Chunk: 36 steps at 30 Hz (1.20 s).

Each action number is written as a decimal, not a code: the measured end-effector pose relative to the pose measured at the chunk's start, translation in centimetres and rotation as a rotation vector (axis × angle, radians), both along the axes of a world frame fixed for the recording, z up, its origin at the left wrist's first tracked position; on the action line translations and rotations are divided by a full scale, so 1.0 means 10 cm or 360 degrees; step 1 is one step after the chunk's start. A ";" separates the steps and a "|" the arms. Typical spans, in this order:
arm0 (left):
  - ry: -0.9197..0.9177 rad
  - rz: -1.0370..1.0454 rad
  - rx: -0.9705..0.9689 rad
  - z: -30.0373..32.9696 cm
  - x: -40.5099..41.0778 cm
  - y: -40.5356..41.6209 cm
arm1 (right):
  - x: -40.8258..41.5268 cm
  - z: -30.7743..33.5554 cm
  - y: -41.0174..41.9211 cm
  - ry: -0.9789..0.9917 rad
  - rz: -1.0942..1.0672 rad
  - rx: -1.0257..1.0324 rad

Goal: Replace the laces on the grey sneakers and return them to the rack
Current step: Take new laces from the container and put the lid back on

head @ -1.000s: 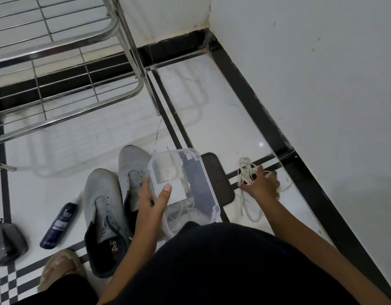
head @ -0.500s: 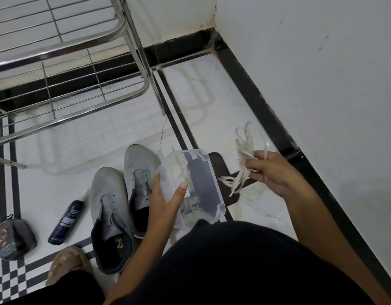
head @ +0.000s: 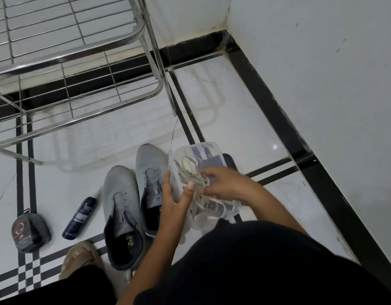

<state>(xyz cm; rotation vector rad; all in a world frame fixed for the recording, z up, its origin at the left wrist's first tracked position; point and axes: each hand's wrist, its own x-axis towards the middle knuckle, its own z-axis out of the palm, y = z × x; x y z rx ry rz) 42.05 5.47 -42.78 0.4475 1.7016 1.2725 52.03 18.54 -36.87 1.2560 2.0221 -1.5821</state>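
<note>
- Head view: left hand (head: 174, 200) grips the rim of a clear plastic container (head: 203, 183), fingers clasped on its near edge.
- Right hand (head: 225, 183) presses a bundle of white laces (head: 196, 179) into the container, fingers curled on them.
- Grey sneakers (head: 135, 201), unlaced, lie on the floor (head: 234, 119) just left of the container, below the metal rack (head: 80, 69).

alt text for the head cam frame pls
Right hand pushes white laces into a clear plastic box steadied by the left hand; two unlaced grey sneakers sit on the floor below a metal rack.
</note>
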 end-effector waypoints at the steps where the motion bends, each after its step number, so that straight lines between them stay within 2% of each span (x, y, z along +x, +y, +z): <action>1: -0.0029 0.0038 -0.0003 -0.01 -0.02 -0.01 | 0.09 0.06 0.05 0.0110 -0.0159 0.0021; 3: -0.0098 0.0107 -0.0012 -0.01 -0.06 -0.01 | 0.25 0.14 0.16 0.0317 -0.0554 0.0123; 4: -0.0130 0.0137 0.0000 -0.01 -0.08 0.00 | 0.33 0.14 0.22 0.0316 -0.0648 0.0238; 5: -0.0133 0.0155 0.0024 -0.01 -0.11 0.01 | 0.41 0.13 0.26 0.0242 -0.0642 0.0282; 8: -0.0095 0.0202 0.0036 0.02 -0.13 0.04 | 0.54 0.01 0.24 -0.0164 -0.0376 -0.0069; 10: -0.0033 0.0219 0.0017 0.03 -0.12 0.05 | 0.51 -0.10 0.14 -0.0271 -0.0328 -0.0138; 12: 0.0023 0.0228 0.0002 0.04 -0.12 0.04 | 0.44 -0.18 0.07 -0.0296 -0.0414 0.0010; 15: 0.0026 0.0217 -0.0036 0.01 -0.12 0.01 | 0.39 -0.22 0.06 -0.0390 -0.0248 0.0456; 17: 0.0014 0.0207 -0.0048 0.00 -0.11 0.01 | 0.36 -0.14 0.06 -0.0341 -0.0112 0.0790; 19: 0.0026 0.0167 -0.0063 -0.02 -0.10 0.00 | 0.26 -0.04 0.02 -0.0164 0.0029 0.0959; 21: 0.0043 0.0101 -0.0068 -0.04 -0.08 -0.01 | 0.10 0.04 -0.07 0.0002 0.0180 0.0903; 23: -0.0025 0.0043 -0.0067 -0.04 -0.05 -0.02 | -0.06 0.01 -0.17 0.0155 0.0233 0.0631; 26: -0.0068 0.0050 -0.0019 0.00 -0.02 -0.02 | -0.09 -0.11 -0.23 0.0312 0.0003 0.0158; 28: -0.0173 0.0130 0.0045 0.03 -0.06 -0.03 | 0.01 -0.11 -0.15 0.0496 -0.0380 -0.0094; 30: -0.0252 0.0217 0.0107 0.03 -0.09 -0.07 | 0.13 -0.10 0.00 0.0707 -0.0870 -0.0164; 31: -0.0272 0.0252 0.0140 0.04 -0.10 -0.08 | 0.20 -0.15 0.11 0.0701 -0.1092 -0.0058; 33: -0.0371 0.0355 0.0193 0.04 -0.09 -0.08 | 0.37 -0.43 0.30 0.0432 -0.1311 0.0285; 34: -0.0419 0.0388 0.0215 0.06 -0.08 -0.07 | 0.45 -0.66 0.38 0.0189 -0.1239 0.0434; 36: -0.0399 0.0404 0.0241 0.08 -0.06 -0.06 | 0.56 -1.08 0.39 -0.0333 -0.0847 0.0556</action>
